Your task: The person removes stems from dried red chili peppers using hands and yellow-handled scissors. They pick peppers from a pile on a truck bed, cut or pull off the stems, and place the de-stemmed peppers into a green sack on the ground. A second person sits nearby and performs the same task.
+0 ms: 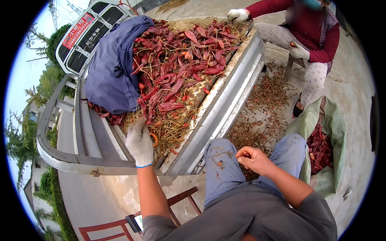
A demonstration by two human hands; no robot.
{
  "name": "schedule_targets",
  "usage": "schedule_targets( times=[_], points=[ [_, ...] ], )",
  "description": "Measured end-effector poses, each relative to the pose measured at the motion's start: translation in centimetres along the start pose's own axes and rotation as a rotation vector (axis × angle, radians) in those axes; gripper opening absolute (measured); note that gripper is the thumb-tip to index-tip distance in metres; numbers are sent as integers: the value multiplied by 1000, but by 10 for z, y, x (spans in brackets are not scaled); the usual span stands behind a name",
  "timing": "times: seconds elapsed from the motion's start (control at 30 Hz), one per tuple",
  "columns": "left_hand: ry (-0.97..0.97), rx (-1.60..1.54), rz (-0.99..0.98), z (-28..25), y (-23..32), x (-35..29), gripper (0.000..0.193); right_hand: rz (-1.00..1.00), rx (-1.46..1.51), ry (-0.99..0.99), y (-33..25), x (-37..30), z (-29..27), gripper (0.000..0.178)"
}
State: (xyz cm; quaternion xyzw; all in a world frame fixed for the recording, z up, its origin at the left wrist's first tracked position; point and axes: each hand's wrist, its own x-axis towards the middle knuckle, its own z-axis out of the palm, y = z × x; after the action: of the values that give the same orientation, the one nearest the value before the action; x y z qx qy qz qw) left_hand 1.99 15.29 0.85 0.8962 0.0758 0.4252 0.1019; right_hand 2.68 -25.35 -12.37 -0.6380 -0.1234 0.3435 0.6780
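A heap of dried red chillies with stalks lies on the bed of a small truck. My left hand, in a white knitted glove with a blue cuff edge, reaches to the heap's near left edge. Its fingers are stretched forward, the tips by chillies and loose stalks; nothing plainly shows in its grasp. An orange ring lies beside this hand. Over my lap, my bare right hand has its fingers closed around a small dark red bit, seemingly a dried chilli, mostly hidden by the fingers.
A blue cloth covers the heap's left side. The truck's metal side panel borders it. Across from me, a person in white gloves sits. At right stands a green woven sack holding chillies. Stalk litter covers the ground.
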Motion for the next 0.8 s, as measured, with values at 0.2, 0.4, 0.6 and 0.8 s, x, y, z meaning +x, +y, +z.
schedule_targets(
  times=[0.2, 0.4, 0.6, 0.8],
  points=[
    [-178, 48, 21, -1, 62, -50, 29, 125, 219, -149, -34, 37, 26, 25],
    [-324, 24, -20, 11, 98, -96, 32, 234, 271, -179, -57, 80, 53, 39],
    [-311, 30, 117, 19, 98, -117, 29, 241, 237, -193, -66, 119, 88, 43],
    [-303, -58, -65, 1, 89, -93, 39, 214, 208, -130, -62, 133, 89, 29]
  ],
)
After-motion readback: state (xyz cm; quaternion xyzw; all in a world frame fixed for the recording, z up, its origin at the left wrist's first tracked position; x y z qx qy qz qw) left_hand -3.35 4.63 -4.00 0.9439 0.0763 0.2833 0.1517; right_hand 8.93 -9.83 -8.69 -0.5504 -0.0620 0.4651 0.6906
